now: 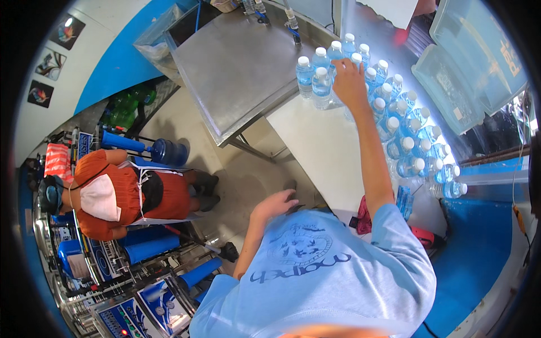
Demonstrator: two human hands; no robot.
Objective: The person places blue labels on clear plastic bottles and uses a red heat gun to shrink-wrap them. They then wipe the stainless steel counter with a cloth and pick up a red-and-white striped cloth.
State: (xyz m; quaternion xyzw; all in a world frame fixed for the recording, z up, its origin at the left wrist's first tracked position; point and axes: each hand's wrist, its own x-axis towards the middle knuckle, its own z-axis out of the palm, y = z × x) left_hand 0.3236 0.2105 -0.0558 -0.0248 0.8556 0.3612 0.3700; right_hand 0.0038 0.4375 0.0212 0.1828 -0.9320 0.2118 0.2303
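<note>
My right hand (350,83) reaches out over the left part of a group of clear water bottles with white caps. Its fingers curl down around the top of one bottle (336,102), and the hand hides that cap. Close by its fingers stands another capped bottle (321,89). Several more bottles (407,147) stand in packed rows along the right side of the white table (315,132). My left hand (276,204) hangs in front of my body, its fingers loosely stretched, holding nothing.
A stainless steel table (231,62) with taps (292,28) adjoins the white one. Translucent plastic bins (451,84) stand beyond the bottles. To the left, a person in an orange top (163,194) stands by filter equipment (135,307) and a blue water jug (169,152).
</note>
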